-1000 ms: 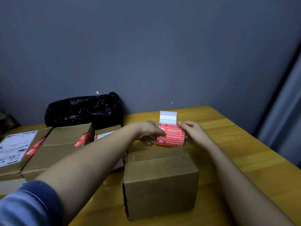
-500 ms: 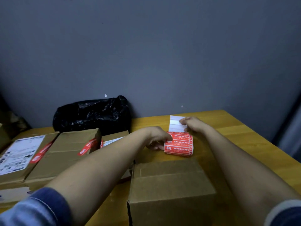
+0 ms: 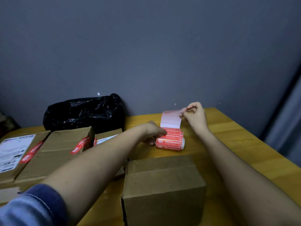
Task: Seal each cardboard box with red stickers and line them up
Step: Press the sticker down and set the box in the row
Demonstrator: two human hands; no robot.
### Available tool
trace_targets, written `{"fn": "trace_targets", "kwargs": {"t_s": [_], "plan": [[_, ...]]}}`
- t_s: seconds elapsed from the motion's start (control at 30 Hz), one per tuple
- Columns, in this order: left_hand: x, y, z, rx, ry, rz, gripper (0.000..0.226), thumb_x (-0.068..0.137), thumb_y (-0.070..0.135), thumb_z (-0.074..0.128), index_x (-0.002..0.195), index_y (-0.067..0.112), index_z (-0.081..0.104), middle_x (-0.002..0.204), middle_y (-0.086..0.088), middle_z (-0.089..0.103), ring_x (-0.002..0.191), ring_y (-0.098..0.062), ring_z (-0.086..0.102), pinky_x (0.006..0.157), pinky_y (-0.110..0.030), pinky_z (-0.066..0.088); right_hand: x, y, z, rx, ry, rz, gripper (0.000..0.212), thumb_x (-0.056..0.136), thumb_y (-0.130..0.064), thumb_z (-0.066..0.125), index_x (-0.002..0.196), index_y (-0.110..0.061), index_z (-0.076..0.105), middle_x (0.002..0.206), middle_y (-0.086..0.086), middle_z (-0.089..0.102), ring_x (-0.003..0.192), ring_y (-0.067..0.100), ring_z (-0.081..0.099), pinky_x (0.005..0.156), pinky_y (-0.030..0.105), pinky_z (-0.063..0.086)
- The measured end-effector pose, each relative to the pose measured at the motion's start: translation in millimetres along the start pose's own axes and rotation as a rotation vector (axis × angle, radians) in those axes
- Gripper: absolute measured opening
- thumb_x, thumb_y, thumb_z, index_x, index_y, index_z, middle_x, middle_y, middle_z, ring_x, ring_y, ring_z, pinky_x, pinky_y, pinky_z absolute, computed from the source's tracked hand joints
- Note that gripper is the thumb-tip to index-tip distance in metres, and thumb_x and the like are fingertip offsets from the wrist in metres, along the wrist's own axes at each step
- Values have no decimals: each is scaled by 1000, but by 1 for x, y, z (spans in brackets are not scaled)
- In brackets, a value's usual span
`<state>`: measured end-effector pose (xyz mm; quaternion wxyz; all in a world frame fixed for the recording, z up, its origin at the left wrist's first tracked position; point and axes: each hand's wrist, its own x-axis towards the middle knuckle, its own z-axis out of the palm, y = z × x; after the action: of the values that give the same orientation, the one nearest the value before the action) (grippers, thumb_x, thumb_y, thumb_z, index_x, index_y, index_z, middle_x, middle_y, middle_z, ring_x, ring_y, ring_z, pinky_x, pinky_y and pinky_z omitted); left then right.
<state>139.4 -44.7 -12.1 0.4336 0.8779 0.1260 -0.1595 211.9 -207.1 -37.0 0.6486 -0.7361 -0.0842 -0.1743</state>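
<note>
A crumpled, glossy black plastic bag [image 3: 84,111] sits at the back of a light wooden surface [image 3: 244,144], touching a plain grey-blue wall [image 3: 146,46] behind it. The wall carries a few small pale specks just above the bag and the surface's far edge. At the far right, a strip of lighter grey curtain [image 3: 286,128] hangs beside the surface.

The print on the sticker roll [image 3: 170,141] is too small to read, and the left hand [image 3: 152,130] hides the roll's left end. The near box [image 3: 164,190] is cut off by the bottom edge, and the far-left box [image 3: 14,154] by the left edge.
</note>
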Motion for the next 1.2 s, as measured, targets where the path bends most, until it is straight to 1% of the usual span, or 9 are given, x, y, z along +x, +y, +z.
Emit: {"fn": "trace_targets", "kwargs": {"t_s": [0.1, 0.17, 0.27, 0.37, 0.5, 0.6, 0.77, 0.93, 1.2], "plan": [[-1, 4, 1, 128, 136, 25, 53, 89, 32, 61, 128, 5, 37, 119, -13, 55, 102, -29, 57, 78, -35, 48, -17, -8, -7, 80, 1, -25, 40, 78, 18, 56, 81, -20, 44, 80, 5, 62, 69, 15, 61, 65, 25, 49], [-1, 8, -3, 175, 316, 82, 43, 89, 26, 55, 124, 2, 49, 123, -19, 57, 109, -34, 58, 87, -37, 50, -27, -11, -12, 83, -18, -44, 41, 78, 21, 53, 82, -20, 51, 81, 5, 62, 69, 1, 62, 70, 21, 50], [-15, 14, -8, -73, 226, 123, 29, 93, 20, 40, 85, 5, 63, 82, -12, 64, 62, -21, 58, 49, -21, 43, -45, -16, -16, 114, -45, -53, 42, 78, 24, 52, 85, -18, 55, 82, 4, 62, 70, -7, 61, 69, 12, 48], [-28, 17, -8, -355, 64, 15, 46, 98, 35, 28, 67, 11, 52, 65, -4, 59, 46, -11, 44, 52, -20, 27, -61, -19, -18, 129, -65, -82, 40, 80, 22, 54, 88, -18, 56, 82, 2, 63, 71, -7, 61, 71, 12, 48], [-22, 6, -3, -449, -17, -29, 18, 94, 30, 53, 83, 16, 52, 55, 3, 63, 36, -3, 56, 38, -15, 42, -76, -20, -19, 181, -96, -70, 37, 87, 19, 41, 90, -15, 57, 86, 4, 65, 76, -2, 65, 72, 15, 51], [-20, 0, -1, -515, -37, -4, 8, 93, 18, 57, 89, 15, 52, 73, -3, 65, 40, -5, 61, 38, -16, 49, -85, -21, -21, 232, -91, -35, 29, 92, 13, 40, 97, -10, 57, 95, -2, 63, 75, 2, 65, 68, 17, 54], [-24, -1, 1, -600, -48, 45, 16, 93, 10, 57, 83, 16, 47, 79, -7, 63, 43, -8, 64, 44, -19, 52, -96, -9, -20, 94, -123, -5, 18, 90, -7, 62, 98, -21, 54, 101, 2, 62, 77, 10, 64, 58, 21, 52], [-20, 1, 0, -610, -62, 63, 12, 91, 8, 61, 93, 13, 49, 81, -8, 65, 46, -8, 65, 48, -19, 53, -101, -9, -16, 81, -72, -10, 18, 87, -1, 64, 100, -12, 59, 86, -1, 62, 69, -5, 61, 57, 11, 48], [-14, 0, 1, -581, -105, 65, 23, 89, 9, 63, 108, 11, 51, 88, -10, 67, 52, -8, 67, 50, -20, 54, -104, -8, -20, 82, -32, 47, 29, 88, -7, 65, 117, -13, 62, 89, 1, 69, 80, 8, 67, 61, 17, 55]]}}
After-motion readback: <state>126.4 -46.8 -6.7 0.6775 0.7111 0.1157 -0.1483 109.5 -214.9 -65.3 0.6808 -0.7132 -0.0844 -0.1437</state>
